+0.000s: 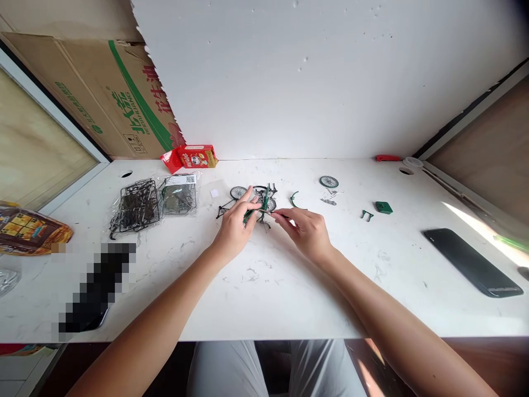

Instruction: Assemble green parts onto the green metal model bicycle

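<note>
In the middle of the white table, my left hand pinches a small dark green model part between thumb and fingers. My right hand is closed on a thin, dark, rod-like tool whose tip meets the green part; its exact kind is too small to tell. Just behind the fingers lie model bicycle pieces, among them a spoked wheel and a black frame piece. A curved green strip rests to the right of them.
Bagged black sprues and a red box lie at the left. Farther right are a loose wheel, a green block, a small green bracket and a dark flat slab. A pixelated dark object sits front left.
</note>
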A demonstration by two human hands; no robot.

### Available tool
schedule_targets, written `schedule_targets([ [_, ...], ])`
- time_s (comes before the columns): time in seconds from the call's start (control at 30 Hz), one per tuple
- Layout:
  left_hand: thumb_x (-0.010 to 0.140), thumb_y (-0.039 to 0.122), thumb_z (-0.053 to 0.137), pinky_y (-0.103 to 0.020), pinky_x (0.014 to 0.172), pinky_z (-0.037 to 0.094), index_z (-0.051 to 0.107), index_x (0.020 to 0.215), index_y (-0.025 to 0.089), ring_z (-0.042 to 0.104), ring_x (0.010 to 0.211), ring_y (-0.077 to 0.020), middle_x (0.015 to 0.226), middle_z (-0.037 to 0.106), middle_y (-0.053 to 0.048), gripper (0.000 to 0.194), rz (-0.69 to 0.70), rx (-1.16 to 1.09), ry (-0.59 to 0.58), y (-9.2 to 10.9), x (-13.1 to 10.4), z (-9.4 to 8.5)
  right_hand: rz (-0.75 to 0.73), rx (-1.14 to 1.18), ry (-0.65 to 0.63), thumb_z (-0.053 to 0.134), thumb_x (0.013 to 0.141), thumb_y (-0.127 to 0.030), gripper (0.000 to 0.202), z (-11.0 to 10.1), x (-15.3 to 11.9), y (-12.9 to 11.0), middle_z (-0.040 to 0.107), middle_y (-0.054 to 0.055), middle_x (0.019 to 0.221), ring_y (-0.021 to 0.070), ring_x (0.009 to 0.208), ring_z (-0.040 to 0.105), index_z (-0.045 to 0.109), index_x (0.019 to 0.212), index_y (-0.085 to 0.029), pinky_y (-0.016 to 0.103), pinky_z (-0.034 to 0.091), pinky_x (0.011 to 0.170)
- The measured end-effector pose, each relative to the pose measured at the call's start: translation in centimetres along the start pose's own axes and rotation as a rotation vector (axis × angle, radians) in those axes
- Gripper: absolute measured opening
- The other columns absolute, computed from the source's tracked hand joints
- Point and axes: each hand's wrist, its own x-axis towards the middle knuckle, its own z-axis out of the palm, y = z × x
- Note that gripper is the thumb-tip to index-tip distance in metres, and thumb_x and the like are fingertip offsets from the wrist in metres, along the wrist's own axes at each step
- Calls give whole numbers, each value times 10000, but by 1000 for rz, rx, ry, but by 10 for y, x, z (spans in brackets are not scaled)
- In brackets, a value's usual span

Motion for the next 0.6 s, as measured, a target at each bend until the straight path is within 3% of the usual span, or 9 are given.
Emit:
schedule_targets([
  [0.37, 989, 278, 687, -487, 1135, 529, 771, 1102, 219, 641, 1401, -355, 1660, 513, -172, 153, 6, 16, -8, -2, -1, -1, 38, 49, -35, 600, 1099, -329, 228, 2, -3, -1, 752, 25, 731, 124, 590, 665, 763, 1040, -181, 263, 507, 556],
  [0.6, 1060, 227, 554, -482, 1112, 571, 714, 1149, 192, 698, 1343, -300, 1624, 546, -212, 187, 196, 250, -22, -11, 0, -2, 112, 116, -42, 601, 1095, -351, 245, 1, -3, -5, 757, 21, 727, 137, 602, 694, 774, 1032, -189, 270, 553, 579],
])
